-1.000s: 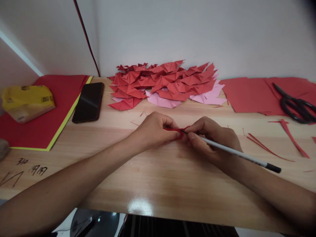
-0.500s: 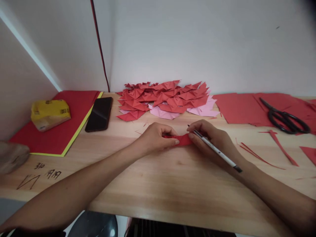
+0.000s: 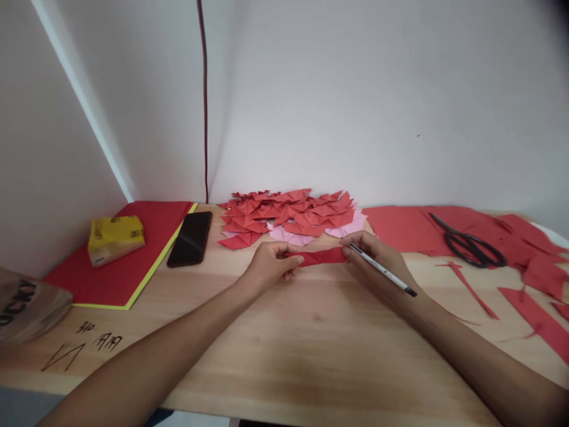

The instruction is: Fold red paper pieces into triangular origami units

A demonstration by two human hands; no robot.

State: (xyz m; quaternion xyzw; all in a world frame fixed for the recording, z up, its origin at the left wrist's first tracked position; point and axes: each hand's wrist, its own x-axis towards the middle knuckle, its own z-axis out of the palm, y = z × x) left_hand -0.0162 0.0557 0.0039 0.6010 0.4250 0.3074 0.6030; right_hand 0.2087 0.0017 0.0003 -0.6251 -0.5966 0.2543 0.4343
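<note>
A narrow folded piece of red paper (image 3: 323,256) spans the gap between my two hands, just above the wooden table. Its left end is pinched by the thumb and fingers of my left hand (image 3: 272,262). My right hand (image 3: 376,252) grips the right end with its fingertips. A white pen with dark ends (image 3: 382,270) also lies in the right hand, slanting back over it. Just beyond the hands rests a pile of folded red and pink paper pieces (image 3: 288,210).
Black scissors (image 3: 471,246) lie on red paper sheets (image 3: 400,228) at the right, near cut red strips (image 3: 473,290). At the left are a phone (image 3: 190,239), a yellow packet (image 3: 116,237) on red sheets (image 3: 115,284), and a brownish container (image 3: 31,308). A cord (image 3: 204,107) runs down the wall.
My hands have drawn apart, and more of the red paper shows between them, seemingly lifted and stretched out. The view has tilted up and shifted right. The pen stays in my right hand.
</note>
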